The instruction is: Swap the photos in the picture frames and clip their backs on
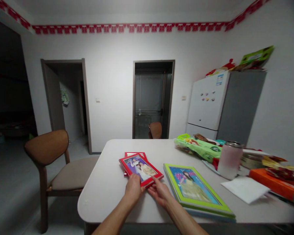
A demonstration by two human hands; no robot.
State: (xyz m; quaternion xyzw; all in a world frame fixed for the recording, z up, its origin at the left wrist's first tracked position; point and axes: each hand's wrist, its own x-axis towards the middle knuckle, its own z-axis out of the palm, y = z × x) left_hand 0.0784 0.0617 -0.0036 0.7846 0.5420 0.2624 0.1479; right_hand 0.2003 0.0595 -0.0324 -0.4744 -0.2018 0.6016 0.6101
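Note:
A red picture frame (143, 170) with a photo of people in pale clothes is tilted in my two hands above the white table (98, 199). My left hand (134, 187) grips its near edge, thumb on top. At the near right corner, my right hand (160, 192) holds it with the thumb above and fingers below. Behind and partly under it lies another red frame (135, 153), mostly hidden. To the right of my hands, a larger lime-green picture frame (196, 187) lies face up on a blue-edged flat thing (210, 215).
A pink-white jar (230, 160), a green snack bag (198, 147), a white napkin (245, 188) and an orange box (275, 181) crowd the table's right side. A wooden chair (47, 148) stands at the left; a fridge (205, 104) is at the back right.

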